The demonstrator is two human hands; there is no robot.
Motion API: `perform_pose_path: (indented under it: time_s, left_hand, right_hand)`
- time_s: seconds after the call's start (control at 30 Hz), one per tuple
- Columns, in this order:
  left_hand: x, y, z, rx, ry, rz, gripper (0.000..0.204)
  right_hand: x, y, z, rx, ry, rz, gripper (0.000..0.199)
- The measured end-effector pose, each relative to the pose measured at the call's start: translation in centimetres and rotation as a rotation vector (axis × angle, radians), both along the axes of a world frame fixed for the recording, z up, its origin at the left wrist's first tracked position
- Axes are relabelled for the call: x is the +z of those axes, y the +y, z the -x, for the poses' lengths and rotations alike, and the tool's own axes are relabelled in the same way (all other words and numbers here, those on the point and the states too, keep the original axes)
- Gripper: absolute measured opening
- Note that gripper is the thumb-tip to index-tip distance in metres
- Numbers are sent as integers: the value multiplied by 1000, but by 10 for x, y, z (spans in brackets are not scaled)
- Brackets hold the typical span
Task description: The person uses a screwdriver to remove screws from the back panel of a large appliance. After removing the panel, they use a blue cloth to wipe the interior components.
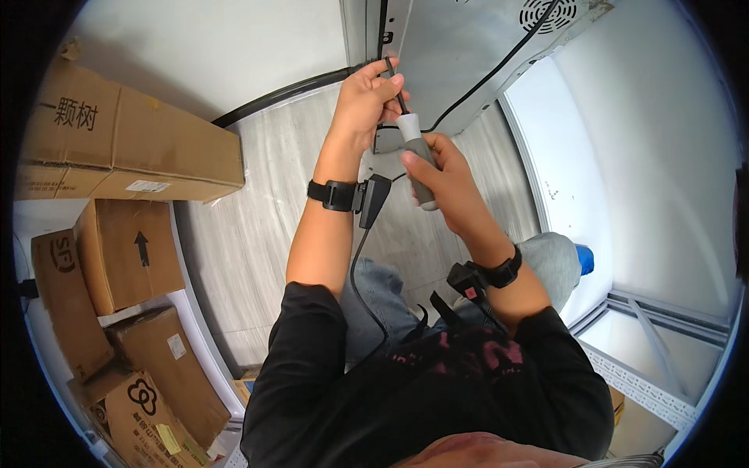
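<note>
The screwdriver (413, 152) stood nearly upright in the head view, its grey-and-white handle low and its dark shaft rising toward the lower edge of a grey metal appliance panel (460, 54). The right hand (449, 183) was wrapped closed around the handle, thumb laid across its front, apparently to turn and press it. The left hand (365, 101), above the handle, was pinched shut on the upper shaft near the tip, fingers curled around it, seemingly to steady the tip against the panel's edge. A black cable (484, 78) ran down across the panel from a round vent (548, 12) and passed just behind the screwdriver. Both wrists carried black straps with small black units. Far to the left of the screwdriver, several cardboard boxes (129, 144) were stacked along the pale floor (250, 210). Below and to the right of it, a perforated metal rail (640, 382) lay by the white wall.
</note>
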State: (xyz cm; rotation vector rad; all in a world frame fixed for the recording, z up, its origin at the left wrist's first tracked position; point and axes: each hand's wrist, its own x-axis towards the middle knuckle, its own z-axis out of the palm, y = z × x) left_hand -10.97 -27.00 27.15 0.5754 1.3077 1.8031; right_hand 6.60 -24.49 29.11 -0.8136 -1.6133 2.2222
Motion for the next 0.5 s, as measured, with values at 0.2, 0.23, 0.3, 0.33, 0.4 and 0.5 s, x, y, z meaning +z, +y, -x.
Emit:
perform_pose_path:
  time_s: [0.2, 0.23, 0.3, 0.33, 0.4, 0.5]
  left_hand:
    - [1, 0, -1, -30, -38, -9, 43]
    - [3, 0, -2, -35, -33, 5, 43]
    - [5, -2, -1, -39, -33, 22, 42]
    - [6, -2, 0, -41, -32, 31, 41]
    - [7, -3, 1, -35, 15, 39, 39]
    - [0, 1, 8, -47, 5, -23, 36]
  right_hand:
    - [14, 7, -12, 134, 74, 254, 55]
    - [14, 5, -11, 114, 1, 126, 56]
    - [15, 0, -8, 65, -129, -141, 57]
    - [16, -5, -6, 37, -186, -279, 58]
    - [10, -8, -5, -19, -215, -546, 58]
    - [-6, -9, -5, -69, -98, -498, 58]
